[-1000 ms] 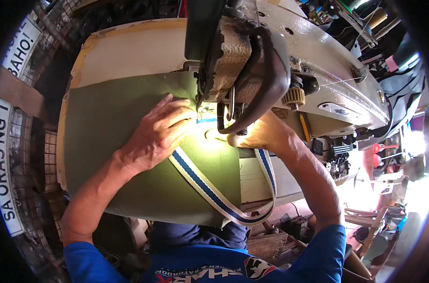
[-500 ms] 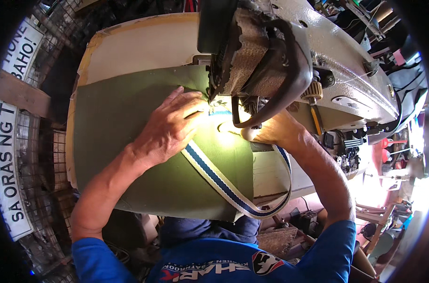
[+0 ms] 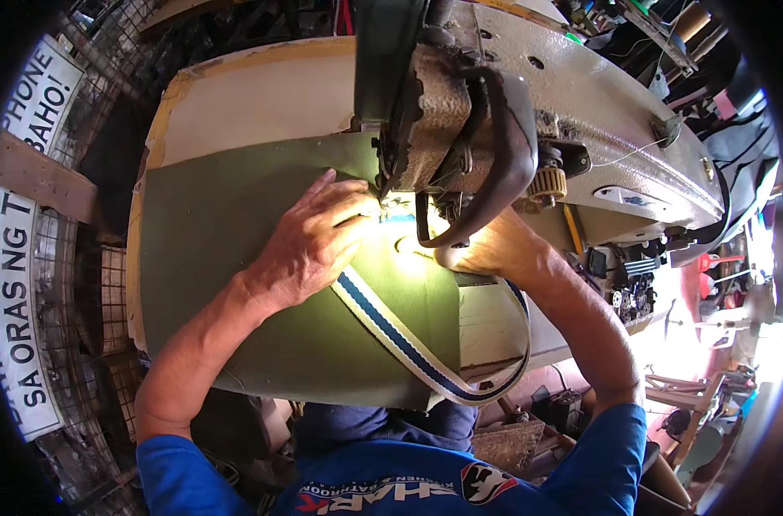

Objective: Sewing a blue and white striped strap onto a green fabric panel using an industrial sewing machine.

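Observation:
An olive-green fabric (image 3: 219,224) lies under the head of a sewing machine (image 3: 426,112). My left hand (image 3: 322,228) rests on it left of the needle area, fingertips pressing down, fingers a little bent and apart. My right hand (image 3: 486,245) is partly behind the curved guard, with a finger stretched out on the brightly lit fabric; its other fingers are largely hidden. A white webbing strap (image 3: 391,344) with a dark blue stripe loops from beneath my left hand toward my right forearm. A short blue strip shows in the glare at the presser foot.
The pale machine bed (image 3: 245,95) has tape along its edge. A yellow tool (image 3: 574,232) sits beside small metal parts at the right. Wire mesh (image 3: 112,301) and signboards (image 3: 13,301) stand at left; cluttered tools (image 3: 692,387) fill the lower right.
The view has shifted slightly. The strap's loop has narrowed on the right, more of it hidden by my right forearm. Both hands stay in much the same places at the machine.

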A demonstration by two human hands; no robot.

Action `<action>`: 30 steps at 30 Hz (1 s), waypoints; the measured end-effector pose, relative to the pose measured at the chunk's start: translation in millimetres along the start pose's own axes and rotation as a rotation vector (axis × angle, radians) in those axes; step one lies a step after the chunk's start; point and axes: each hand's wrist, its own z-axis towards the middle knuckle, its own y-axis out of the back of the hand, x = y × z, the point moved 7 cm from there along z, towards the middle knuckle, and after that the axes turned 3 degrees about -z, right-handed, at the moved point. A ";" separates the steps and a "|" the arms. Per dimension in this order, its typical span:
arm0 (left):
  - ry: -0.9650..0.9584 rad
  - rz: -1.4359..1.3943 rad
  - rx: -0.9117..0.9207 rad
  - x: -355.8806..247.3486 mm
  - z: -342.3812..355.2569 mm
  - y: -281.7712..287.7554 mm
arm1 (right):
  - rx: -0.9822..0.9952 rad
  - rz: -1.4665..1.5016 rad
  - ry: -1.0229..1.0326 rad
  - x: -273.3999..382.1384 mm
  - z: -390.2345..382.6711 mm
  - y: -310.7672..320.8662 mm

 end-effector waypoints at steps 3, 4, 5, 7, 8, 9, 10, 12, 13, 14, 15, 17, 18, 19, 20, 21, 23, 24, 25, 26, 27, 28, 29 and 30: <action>0.005 0.002 0.000 0.8 -1.4 -0.1 | 0.048 0.016 -0.062 -2.7 -2.3 -3.9; 0.004 0.003 -0.001 1.2 -1.3 -0.2 | 0.057 0.017 -0.073 -3.6 -3.0 -5.0; -0.012 0.013 -0.006 0.6 -1.1 -0.1 | 0.032 0.006 -0.036 -1.6 -3.0 -3.6; -0.028 0.021 -0.008 0.4 -0.4 -0.3 | 0.006 -0.005 -0.002 -0.5 -1.5 -2.4; -0.029 0.017 -0.006 0.5 -0.1 -0.6 | 0.023 -0.005 -0.024 -2.1 0.0 -2.7; -0.029 0.014 -0.005 0.5 0.0 -0.7 | 0.040 -0.004 -0.044 -3.8 2.4 -3.1; -0.027 0.014 -0.005 0.7 0.1 -0.5 | 0.057 -0.003 -0.064 -3.9 4.6 -1.2; -0.034 0.013 -0.017 -0.3 -0.7 0.8 | 0.081 0.000 -0.096 -0.6 8.5 6.4; -0.033 0.012 -0.014 -0.5 -1.3 0.9 | 0.089 0.002 -0.108 3.5 9.3 12.4; -0.032 0.019 -0.005 0.0 -1.7 0.5 | 0.183 0.047 -0.257 -0.2 3.7 14.8; -0.028 0.027 -0.001 0.9 -2.3 0.3 | 0.217 -0.012 -0.331 3.1 -3.9 24.7; -0.048 0.047 0.003 1.8 -2.6 -1.7 | 0.290 -0.229 -0.424 16.9 -29.3 48.9; -0.062 0.065 0.012 2.3 -2.1 -3.9 | 0.157 -0.263 -0.516 23.8 -44.9 68.4; -0.086 0.064 0.002 1.8 -1.8 -4.6 | 0.113 -0.287 -0.633 27.8 -66.8 82.7; -0.080 0.057 0.007 2.6 -2.0 -6.0 | 0.071 -0.428 -0.676 34.0 -87.3 101.9; -0.074 0.047 -0.014 3.1 -1.9 -5.4 | -0.086 -0.506 -0.689 36.7 -106.6 119.5; -0.052 0.009 -0.045 5.0 -1.4 -3.3 | -0.156 -0.699 -0.739 34.5 -143.0 143.1; -0.051 0.014 -0.043 5.2 -0.9 -2.9 | -0.148 -0.758 -0.851 28.7 -162.0 151.9; -0.053 0.027 -0.044 5.3 -0.3 -2.5 | -0.176 -0.807 -0.892 24.2 -175.5 158.7; -0.046 0.037 -0.044 5.8 0.4 -2.2 | -0.194 -0.864 -0.924 20.7 -186.1 163.0; -0.054 0.035 -0.040 5.5 0.8 -2.1 | -0.184 -0.854 -0.912 17.2 -191.8 160.9; -0.057 0.033 -0.037 5.6 1.3 -1.9 | -0.209 -0.831 -0.946 13.3 -198.2 159.3; -0.059 0.029 -0.032 5.3 1.0 -1.9 | -0.215 -0.827 -0.970 11.3 -202.4 157.1; -0.057 0.025 -0.028 5.1 0.5 -2.0 | -0.175 -0.833 -0.924 10.7 -200.9 148.6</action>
